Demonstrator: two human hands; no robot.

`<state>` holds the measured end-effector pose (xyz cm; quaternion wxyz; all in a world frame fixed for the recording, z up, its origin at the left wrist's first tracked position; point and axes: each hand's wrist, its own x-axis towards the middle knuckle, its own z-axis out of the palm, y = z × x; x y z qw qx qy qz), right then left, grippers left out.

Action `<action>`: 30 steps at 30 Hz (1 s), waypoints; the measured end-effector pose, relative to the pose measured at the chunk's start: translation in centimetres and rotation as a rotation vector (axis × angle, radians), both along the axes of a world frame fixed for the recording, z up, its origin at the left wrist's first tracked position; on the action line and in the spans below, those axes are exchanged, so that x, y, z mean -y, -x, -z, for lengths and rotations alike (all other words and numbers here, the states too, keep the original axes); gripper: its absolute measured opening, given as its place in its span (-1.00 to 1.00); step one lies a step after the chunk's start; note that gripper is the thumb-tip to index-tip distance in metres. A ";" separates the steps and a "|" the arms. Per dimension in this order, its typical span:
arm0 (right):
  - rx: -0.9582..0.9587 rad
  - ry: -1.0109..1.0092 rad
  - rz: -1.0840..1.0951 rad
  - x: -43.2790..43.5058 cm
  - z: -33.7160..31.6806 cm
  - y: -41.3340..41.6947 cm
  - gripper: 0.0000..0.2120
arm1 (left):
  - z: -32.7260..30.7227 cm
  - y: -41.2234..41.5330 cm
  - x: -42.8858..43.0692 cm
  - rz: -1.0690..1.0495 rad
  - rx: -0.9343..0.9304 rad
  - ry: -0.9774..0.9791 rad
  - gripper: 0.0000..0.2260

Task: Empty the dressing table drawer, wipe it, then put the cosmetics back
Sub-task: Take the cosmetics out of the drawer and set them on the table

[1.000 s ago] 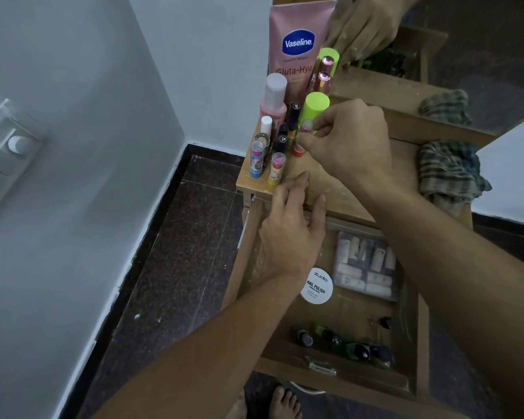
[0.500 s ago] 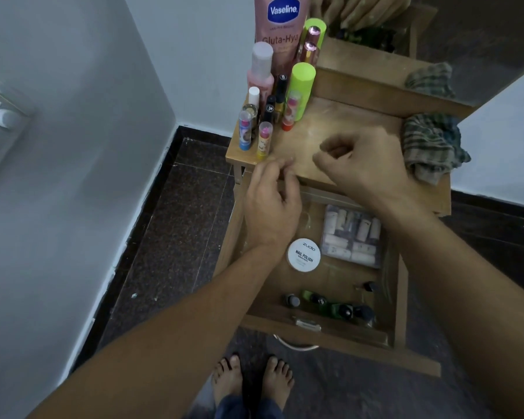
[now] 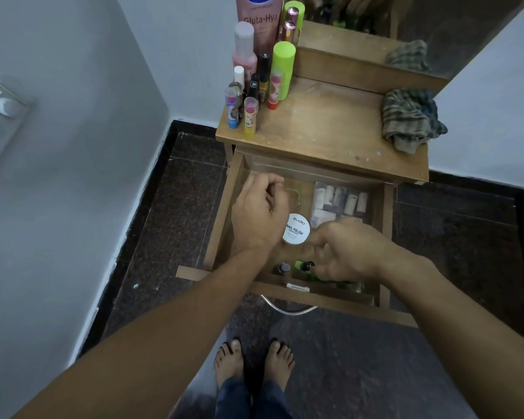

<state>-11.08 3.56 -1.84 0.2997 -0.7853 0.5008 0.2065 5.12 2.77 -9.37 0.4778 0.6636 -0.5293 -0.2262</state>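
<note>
Since drawer (image 3: pixel 345 305) must be emptied, lipsticks (image 3: pixel 250 116) stand bunched on table top (image 3: pixel 330 131), left corner. Left hand (image 3: pixel 260 214) over drawer, fingers curled; cannot tell if holding anything. White jar (image 3: pixel 296 228) inside. Right hand (image 3: pixel 348 252) curled at little bottles (image 3: pixel 283 268), maybe picking; grip unclear. Cloth (image 3: pixel 409 119) waits right, for wiping.

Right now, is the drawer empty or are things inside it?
Not empty: the drawer holds a white nail polish jar, a clear pouch and small bottles.
</note>
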 end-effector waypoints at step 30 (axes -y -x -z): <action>0.553 0.699 0.351 9.6 -6.4 -4.2 -0.91 | -1.9 -0.3 2.5 -0.046 -0.060 0.083 -0.80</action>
